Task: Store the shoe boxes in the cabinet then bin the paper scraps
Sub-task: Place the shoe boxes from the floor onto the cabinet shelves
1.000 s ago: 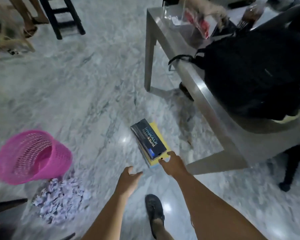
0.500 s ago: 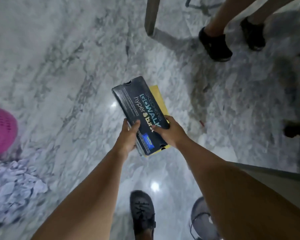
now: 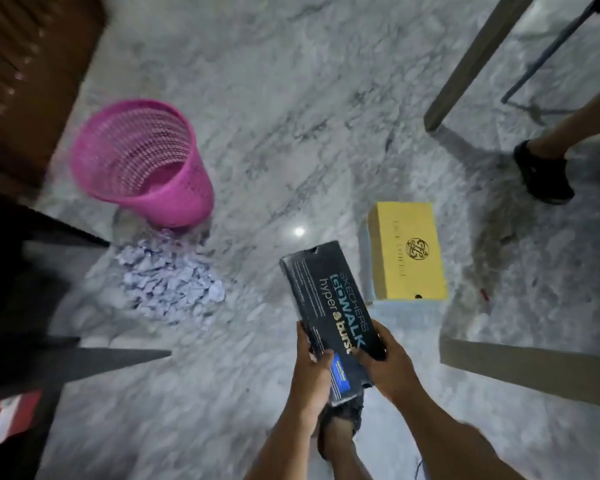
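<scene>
Much of the left side is dark: a brown wooden panel (image 3: pixel 25 81) at ten o'clock and black furniture edges below it are cut off by the frame and hard to identify. Two shoe boxes show. Both hands grasp the near end of the black shoe box (image 3: pixel 326 313), the left hand (image 3: pixel 314 368) on its left edge, the right hand (image 3: pixel 383 362) on its right edge, lifted clear of the marble floor (image 3: pixel 291 98). The yellow shoe box (image 3: pixel 406 251) lies on the floor at two o'clock of it, apart. One pink basket (image 3: pixel 142 164) stands at ten o'clock, with one heap of paper scraps (image 3: pixel 170 275) touching its base. Another person's shoe (image 3: pixel 541 174) is at three o'clock, partly cropped.
</scene>
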The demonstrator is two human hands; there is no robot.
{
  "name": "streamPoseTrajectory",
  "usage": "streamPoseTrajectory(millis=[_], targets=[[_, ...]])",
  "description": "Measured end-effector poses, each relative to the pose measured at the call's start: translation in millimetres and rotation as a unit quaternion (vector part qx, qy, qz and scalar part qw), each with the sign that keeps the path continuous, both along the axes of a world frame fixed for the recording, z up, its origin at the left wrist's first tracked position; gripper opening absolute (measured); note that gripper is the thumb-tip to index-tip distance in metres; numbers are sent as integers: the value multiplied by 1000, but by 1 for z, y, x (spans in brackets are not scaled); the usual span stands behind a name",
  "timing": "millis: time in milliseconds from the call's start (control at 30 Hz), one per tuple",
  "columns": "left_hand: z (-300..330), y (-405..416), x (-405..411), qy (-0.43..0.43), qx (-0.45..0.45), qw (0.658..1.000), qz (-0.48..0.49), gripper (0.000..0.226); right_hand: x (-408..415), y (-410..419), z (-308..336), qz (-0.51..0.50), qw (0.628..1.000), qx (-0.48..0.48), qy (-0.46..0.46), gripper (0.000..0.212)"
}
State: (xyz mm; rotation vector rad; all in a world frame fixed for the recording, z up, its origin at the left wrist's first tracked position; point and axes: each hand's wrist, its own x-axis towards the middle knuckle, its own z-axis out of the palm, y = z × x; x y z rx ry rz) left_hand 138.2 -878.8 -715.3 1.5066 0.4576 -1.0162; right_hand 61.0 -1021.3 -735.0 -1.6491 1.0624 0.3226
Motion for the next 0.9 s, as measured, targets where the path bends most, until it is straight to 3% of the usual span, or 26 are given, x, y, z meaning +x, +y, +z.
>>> streamPoseTrajectory(millis=[167, 233, 333, 400, 600, 767, 900], targets=[[62, 180, -71, 21, -59, 980, 189, 71, -27, 160, 64, 134, 991, 7, 4, 59], [87, 249, -101, 22, -62, 960, 273, 84, -40, 225, 94, 181, 984, 0, 8, 65], [116, 346, -137, 43, -62, 949, 306, 97, -50, 320, 150, 227, 974, -4, -16, 58], [129, 404, -157, 9, -55, 946, 320, 123, -48, 376, 185, 255, 967, -7, -20, 46], [187, 514, -122, -48, 15, 901, 431, 126, 1, 489, 183, 315, 947, 31, -54, 52], [193, 583, -51, -92, 20, 895, 436, 86, 90, 569, 204, 322, 936, 28, -140, 39], [231, 618, 1, -137, 21, 891, 432, 74, 156, 613, 211, 351, 921, 13, -170, 44]])
